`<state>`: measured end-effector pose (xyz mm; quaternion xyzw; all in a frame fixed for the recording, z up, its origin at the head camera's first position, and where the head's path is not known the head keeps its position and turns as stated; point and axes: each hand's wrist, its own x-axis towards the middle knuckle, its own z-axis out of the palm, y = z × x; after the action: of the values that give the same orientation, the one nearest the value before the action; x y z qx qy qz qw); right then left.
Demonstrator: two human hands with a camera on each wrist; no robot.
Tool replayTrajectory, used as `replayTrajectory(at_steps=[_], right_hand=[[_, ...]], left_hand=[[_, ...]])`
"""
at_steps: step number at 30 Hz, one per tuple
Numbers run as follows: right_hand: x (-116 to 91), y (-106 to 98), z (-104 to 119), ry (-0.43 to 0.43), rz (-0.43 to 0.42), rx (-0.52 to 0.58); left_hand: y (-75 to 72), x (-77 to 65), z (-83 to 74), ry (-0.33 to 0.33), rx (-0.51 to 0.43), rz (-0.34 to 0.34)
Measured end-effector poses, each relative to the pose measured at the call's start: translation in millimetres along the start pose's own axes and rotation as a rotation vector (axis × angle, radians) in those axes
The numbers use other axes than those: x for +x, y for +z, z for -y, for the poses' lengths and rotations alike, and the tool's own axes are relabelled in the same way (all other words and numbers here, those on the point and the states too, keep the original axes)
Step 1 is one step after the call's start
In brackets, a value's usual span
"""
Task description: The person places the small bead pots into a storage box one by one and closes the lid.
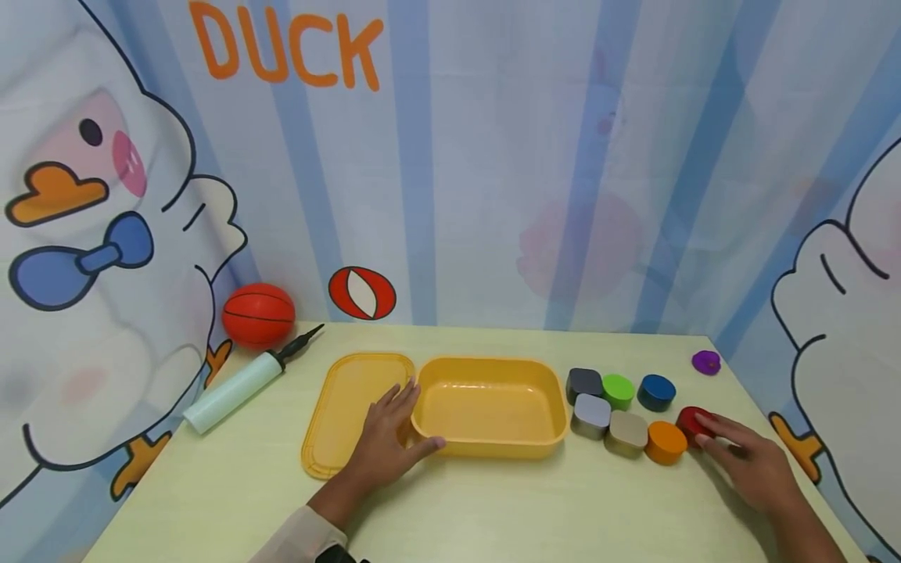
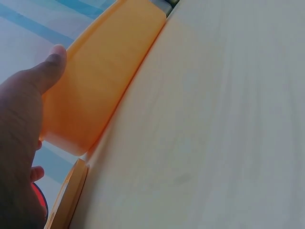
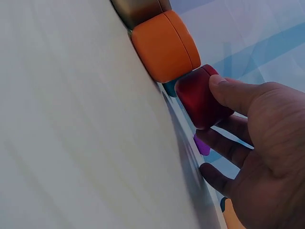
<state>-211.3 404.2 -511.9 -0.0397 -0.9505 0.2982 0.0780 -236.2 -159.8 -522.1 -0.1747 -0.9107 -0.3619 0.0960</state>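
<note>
A yellow rectangular container (image 1: 489,450) stands on the table in the head view. My left hand (image 1: 383,438) spans its front left corner, fingers extended along the left side and thumb at the front rim. The left wrist view shows the thumb (image 2: 47,71) against the container's orange-looking wall (image 2: 105,71). Under that hand lies a flat yellow lid (image 1: 334,414). With thumb and fingers, my right hand (image 1: 756,465) pinches a small red lidded tin (image 3: 198,98), the rightmost of its group. An orange tin (image 3: 164,47) is right beside it.
Beige (image 1: 626,434), silver (image 1: 591,414), dark grey (image 1: 584,385), green (image 1: 619,390) and blue (image 1: 657,392) tins cluster right of the container. A purple object (image 1: 706,362) lies at the far right. A hand pump (image 1: 235,391) and red ball (image 1: 258,317) are at left.
</note>
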Motion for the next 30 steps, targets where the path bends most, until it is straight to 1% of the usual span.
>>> replayTrajectory(at_steps=[4,6,12,16,18,20,25,30], right_hand=[[-2,-4,1,0.049,0.008,0.039],[-3,-6,1,0.062,-0.002,0.049],[-5,-5,3,0.041,-0.076,0.081],[-6,-6,5,0.042,-0.122,0.137],[-5,-6,7,0.048,-0.138,0.145],[-4,-6,10,0.038,-0.158,0.137],[-2,-9,18,-0.019,-0.200,0.113],[-1,-12,27,-0.077,-0.228,0.132]], left_hand=[[0.5,0.0,-1.4,0.007,-0.013,-0.004],[0.1,0.2,-2.2,0.002,-0.016,-0.001],[-1.8,-0.9,-3.6,-0.028,-0.024,0.011],[-1.7,-1.3,-4.0,-0.026,-0.039,0.015],[-1.6,-1.1,-4.1,-0.027,-0.037,0.019],[-1.6,-0.9,-4.3,-0.028,-0.035,0.020],[-1.8,-1.3,-4.0,-0.032,-0.033,0.020],[-2.0,-0.7,-4.6,-0.028,-0.040,0.016]])
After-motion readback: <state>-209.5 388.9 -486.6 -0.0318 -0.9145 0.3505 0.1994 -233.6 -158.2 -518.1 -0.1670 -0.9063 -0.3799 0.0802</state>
